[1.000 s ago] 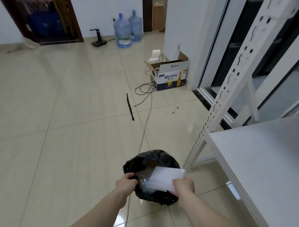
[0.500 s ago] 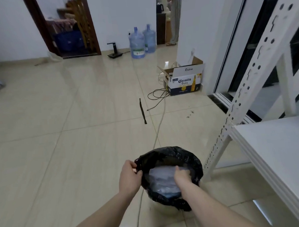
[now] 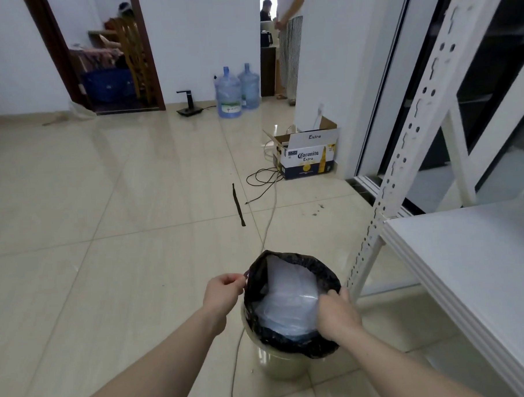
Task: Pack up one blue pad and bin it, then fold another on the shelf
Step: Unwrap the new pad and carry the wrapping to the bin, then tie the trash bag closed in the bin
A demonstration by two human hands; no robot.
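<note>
A cream bin (image 3: 280,365) with a black liner (image 3: 292,345) stands on the tiled floor just left of the white shelf (image 3: 473,255). Inside the liner lies the packed pad (image 3: 289,299), a pale bundle wrapped in clear plastic; no blue shows through. My left hand (image 3: 224,293) pinches the liner's left rim and holds it out. My right hand (image 3: 338,313) is at the right rim, fingers curled over the liner edge beside the bundle. No second pad is visible on the part of the shelf in view.
The shelf's perforated white upright (image 3: 402,150) rises right of the bin. A cord (image 3: 267,222) and a black strip (image 3: 238,205) lie on the floor ahead. Farther off are a beer carton (image 3: 308,157), two water bottles (image 3: 235,91) and a person (image 3: 289,32) standing in a doorway.
The wrapped pad went from my right hand above the bin down into the liner. My right hand let it go and shifted to the liner's right rim.
</note>
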